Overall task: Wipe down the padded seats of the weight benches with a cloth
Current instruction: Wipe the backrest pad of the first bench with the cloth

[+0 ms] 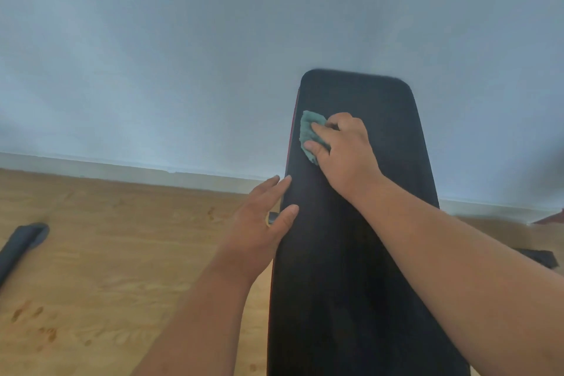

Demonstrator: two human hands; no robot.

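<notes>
Cloth (309, 137), soft, light and crumpled on the black bench pad (360, 253) near its far left edge, sits pinched under the right hand (343, 149), best bunched in the fingers, while the left hand (262, 223) rests flat-fingered against the pad's side.

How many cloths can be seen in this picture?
1. The green cloth lies on the black bench pad, near its left edge, under the right hand. Others may lie out of view.

I count one black padded bench (360, 223), one green cloth (308, 134), one dark bar (21, 246) at left — and my two hands (345, 149).
</notes>
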